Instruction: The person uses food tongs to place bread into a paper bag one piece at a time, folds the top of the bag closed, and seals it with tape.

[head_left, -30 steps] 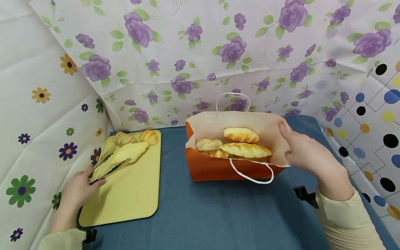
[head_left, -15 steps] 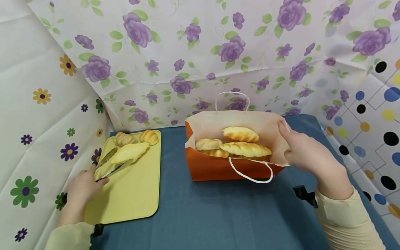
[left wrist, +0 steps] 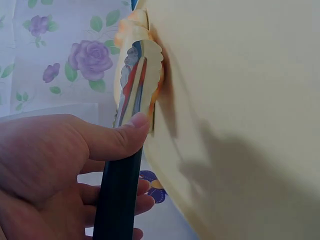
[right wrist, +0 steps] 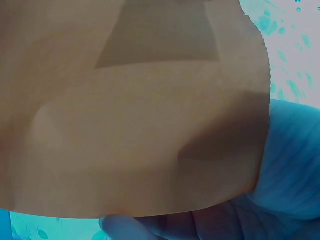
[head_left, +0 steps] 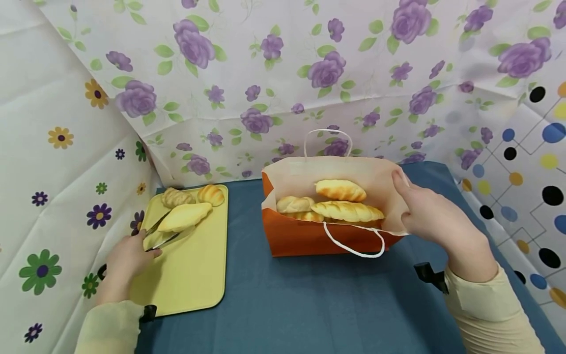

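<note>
My left hand (head_left: pixel 128 260) holds metal tongs (left wrist: pixel 117 195) by their dark handles, thumb along one arm in the left wrist view. The tongs' arms are spread at the near end of a pale yellow bread roll (head_left: pixel 183 217) on the yellow tray (head_left: pixel 194 275). I cannot tell whether they touch it. My right hand (head_left: pixel 438 216) grips the right side of an orange paper bag (head_left: pixel 309 241), which stands with its mouth wide. Inside lie several breads, among them a long ridged loaf (head_left: pixel 347 211) and a browned roll (head_left: pixel 340 190). Bag paper (right wrist: pixel 135 130) fills most of the right wrist view.
A twisted roll (head_left: pixel 177 197) and a striped roll (head_left: pixel 211 194) lie at the tray's far end. One white cord handle (head_left: pixel 353 251) droops over the bag's front, the other (head_left: pixel 328 132) stands at the back. Patterned sheets surround the blue tablecloth (head_left: pixel 283 305).
My left hand has moved right and slightly up across the tray, bringing the tongs along. Their arms now look less widely spread. My right hand and the bag have stayed nearly still.
</note>
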Tool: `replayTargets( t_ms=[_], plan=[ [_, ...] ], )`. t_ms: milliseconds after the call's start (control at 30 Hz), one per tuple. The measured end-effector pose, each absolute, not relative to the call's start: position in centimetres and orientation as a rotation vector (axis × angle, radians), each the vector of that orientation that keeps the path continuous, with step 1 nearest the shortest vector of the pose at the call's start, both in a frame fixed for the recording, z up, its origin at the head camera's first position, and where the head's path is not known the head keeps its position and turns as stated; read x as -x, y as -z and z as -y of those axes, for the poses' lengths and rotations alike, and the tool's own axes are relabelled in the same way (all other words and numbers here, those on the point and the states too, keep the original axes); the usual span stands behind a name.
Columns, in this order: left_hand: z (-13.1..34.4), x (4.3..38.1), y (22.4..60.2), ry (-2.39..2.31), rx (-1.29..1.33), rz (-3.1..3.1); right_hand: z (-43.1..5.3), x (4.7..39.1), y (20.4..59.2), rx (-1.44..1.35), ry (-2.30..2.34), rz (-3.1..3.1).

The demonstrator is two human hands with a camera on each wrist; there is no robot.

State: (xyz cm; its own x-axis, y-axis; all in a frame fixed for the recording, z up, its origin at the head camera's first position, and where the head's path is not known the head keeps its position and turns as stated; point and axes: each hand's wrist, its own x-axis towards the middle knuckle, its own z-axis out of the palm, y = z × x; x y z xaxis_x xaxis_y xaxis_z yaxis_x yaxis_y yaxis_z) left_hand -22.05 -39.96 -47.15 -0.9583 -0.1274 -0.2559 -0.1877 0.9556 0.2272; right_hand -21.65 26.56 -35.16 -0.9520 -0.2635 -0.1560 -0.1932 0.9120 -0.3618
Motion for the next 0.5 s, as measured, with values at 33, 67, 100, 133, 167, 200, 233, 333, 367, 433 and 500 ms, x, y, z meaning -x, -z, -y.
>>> replayTargets(
  t_ms=[33,67,100,133,167,200,233,333,367,433,500],
  plan=[
    [39.97,22.17,47.32,-0.371,0.236,-2.866,-26.54,21.64,35.16,0.346,0.515,-2.874],
    [39.98,22.27,47.47,-0.379,0.242,-2.862,-26.52,21.63,35.16,0.343,0.516,-2.874],
    [40.00,22.35,47.62,-0.386,0.245,-2.860,-26.50,21.62,35.16,0.342,0.517,-2.876],
    [40.01,22.40,47.74,-0.395,0.251,-2.856,-26.48,21.61,35.16,0.340,0.519,-2.875],
    [40.03,22.43,47.85,-0.403,0.251,-2.854,-26.46,21.60,35.16,0.338,0.522,-2.875],
    [40.04,22.45,47.94,-0.409,0.253,-2.853,-26.46,21.60,35.16,0.336,0.523,-2.873],
    [40.03,22.46,48.01,-0.412,0.254,-2.854,-26.47,21.59,35.16,0.335,0.524,-2.873],
    [39.99,22.48,48.14,-0.415,0.250,-2.867,-26.53,21.56,35.16,0.331,0.520,-2.873],
    [39.96,22.48,48.17,-0.416,0.247,-2.872,-26.57,21.54,35.16,0.330,0.520,-2.874],
    [39.95,22.37,48.17,-0.427,0.248,-2.878,-26.60,21.53,35.16,0.327,0.520,-2.876],
    [40.06,22.19,48.16,-0.438,0.248,-2.878,-26.56,21.56,35.17,0.326,0.519,-2.874]
  ],
)
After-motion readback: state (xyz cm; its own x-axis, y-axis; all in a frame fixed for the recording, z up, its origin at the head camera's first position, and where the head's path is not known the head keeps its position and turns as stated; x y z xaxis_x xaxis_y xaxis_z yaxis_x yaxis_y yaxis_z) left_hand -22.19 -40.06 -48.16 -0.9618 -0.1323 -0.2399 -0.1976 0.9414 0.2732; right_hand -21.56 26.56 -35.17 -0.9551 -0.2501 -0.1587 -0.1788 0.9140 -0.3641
